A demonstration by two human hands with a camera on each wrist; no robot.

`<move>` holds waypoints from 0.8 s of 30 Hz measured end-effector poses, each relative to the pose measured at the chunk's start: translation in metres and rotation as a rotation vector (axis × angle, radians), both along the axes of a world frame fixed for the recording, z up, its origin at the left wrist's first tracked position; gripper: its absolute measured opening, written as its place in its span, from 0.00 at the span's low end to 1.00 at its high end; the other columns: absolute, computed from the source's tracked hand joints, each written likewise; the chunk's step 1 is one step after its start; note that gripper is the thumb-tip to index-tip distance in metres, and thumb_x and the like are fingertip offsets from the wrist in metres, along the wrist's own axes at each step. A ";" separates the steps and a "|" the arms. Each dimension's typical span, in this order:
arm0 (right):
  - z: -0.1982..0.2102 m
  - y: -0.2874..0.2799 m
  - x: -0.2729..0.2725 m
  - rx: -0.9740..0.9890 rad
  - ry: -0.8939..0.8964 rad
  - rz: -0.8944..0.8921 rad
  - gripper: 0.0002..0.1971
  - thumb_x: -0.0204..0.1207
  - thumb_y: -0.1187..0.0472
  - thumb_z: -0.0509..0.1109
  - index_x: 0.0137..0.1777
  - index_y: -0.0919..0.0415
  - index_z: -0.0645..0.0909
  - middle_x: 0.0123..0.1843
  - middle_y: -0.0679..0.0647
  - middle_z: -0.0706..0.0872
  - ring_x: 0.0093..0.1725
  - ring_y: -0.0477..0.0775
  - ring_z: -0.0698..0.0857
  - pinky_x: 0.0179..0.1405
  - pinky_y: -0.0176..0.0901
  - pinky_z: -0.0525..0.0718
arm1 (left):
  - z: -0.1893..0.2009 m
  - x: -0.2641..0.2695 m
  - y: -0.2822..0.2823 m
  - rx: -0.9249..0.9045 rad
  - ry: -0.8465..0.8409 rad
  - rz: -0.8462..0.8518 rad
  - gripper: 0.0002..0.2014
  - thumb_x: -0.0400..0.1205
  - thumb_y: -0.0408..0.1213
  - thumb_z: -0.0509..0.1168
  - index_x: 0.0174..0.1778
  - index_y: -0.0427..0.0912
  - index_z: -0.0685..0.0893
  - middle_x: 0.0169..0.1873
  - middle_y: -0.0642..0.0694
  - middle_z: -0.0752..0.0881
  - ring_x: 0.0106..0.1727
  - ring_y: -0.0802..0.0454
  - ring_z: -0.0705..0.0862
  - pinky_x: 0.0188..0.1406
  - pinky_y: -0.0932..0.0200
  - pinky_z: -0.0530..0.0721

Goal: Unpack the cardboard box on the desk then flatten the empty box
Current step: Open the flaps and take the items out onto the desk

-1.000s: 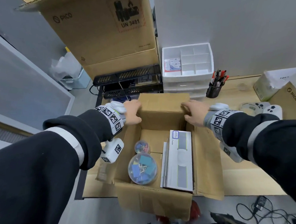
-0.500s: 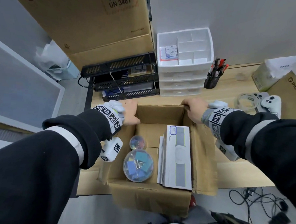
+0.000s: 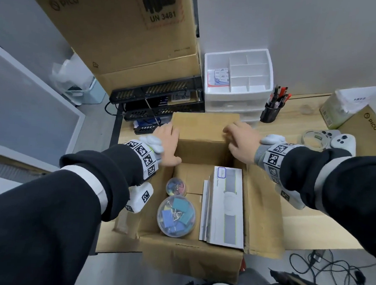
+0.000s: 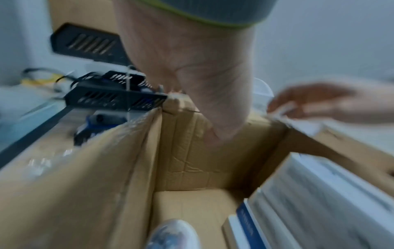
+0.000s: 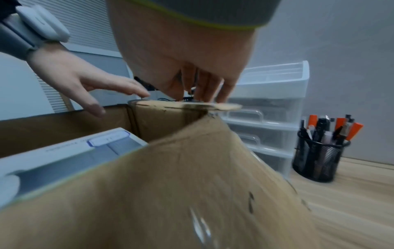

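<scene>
An open cardboard box [image 3: 189,258] stands at the desk's front edge. Inside it lie a large clear tub of binder clips [image 3: 176,215], a small clear tub of clips [image 3: 176,186] and a long white flat box [image 3: 228,207] with thin white items along its left side. My left hand [image 3: 168,139] rests at the far-left corner, thumb inside the box. Over at the right end of the far flap [image 3: 203,125] my right hand [image 3: 240,138] lies flat. In the right wrist view its straight fingers [image 5: 204,91] touch the flap's edge, and the left hand [image 5: 85,79] shows extended fingers.
Behind the box stand a white drawer organiser [image 3: 238,79], a black mesh pen cup [image 3: 271,112] and black letter trays [image 3: 158,101] under a big PICO carton [image 3: 123,30]. A tape roll [image 3: 313,140], a white controller [image 3: 344,141] and another carton [image 3: 366,125] sit right. Cables [image 3: 328,269] lie on the floor.
Both hands have stayed at the far flap's two ends. The flap was pressed back half a second ago and now shows wider again. The box contents have not moved.
</scene>
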State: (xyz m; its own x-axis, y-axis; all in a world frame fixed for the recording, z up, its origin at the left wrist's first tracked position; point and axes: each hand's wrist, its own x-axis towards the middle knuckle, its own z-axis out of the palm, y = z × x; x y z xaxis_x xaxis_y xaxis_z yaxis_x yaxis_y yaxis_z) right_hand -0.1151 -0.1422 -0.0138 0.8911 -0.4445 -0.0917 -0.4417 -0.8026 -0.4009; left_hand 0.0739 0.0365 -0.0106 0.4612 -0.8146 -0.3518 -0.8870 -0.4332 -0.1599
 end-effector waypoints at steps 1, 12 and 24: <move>0.008 0.005 0.003 0.003 -0.068 0.038 0.16 0.75 0.64 0.64 0.63 0.58 0.80 0.56 0.55 0.85 0.57 0.59 0.82 0.51 0.46 0.79 | 0.006 -0.002 0.001 -0.054 -0.039 -0.087 0.37 0.65 0.56 0.67 0.66 0.38 0.73 0.62 0.38 0.73 0.60 0.39 0.76 0.60 0.44 0.80; -0.004 0.048 0.023 0.202 0.645 0.057 0.33 0.80 0.34 0.57 0.69 0.63 0.78 0.68 0.59 0.83 0.65 0.61 0.82 0.63 0.48 0.77 | 0.003 -0.075 0.017 0.434 0.460 0.083 0.42 0.75 0.77 0.57 0.48 0.35 0.87 0.38 0.44 0.87 0.42 0.44 0.83 0.46 0.52 0.79; -0.020 0.064 0.020 0.276 0.709 -0.041 0.42 0.68 0.25 0.59 0.70 0.59 0.77 0.68 0.58 0.82 0.64 0.61 0.81 0.66 0.52 0.78 | -0.013 -0.133 0.023 0.536 0.480 0.059 0.37 0.77 0.77 0.54 0.51 0.41 0.76 0.48 0.42 0.78 0.54 0.40 0.77 0.56 0.49 0.69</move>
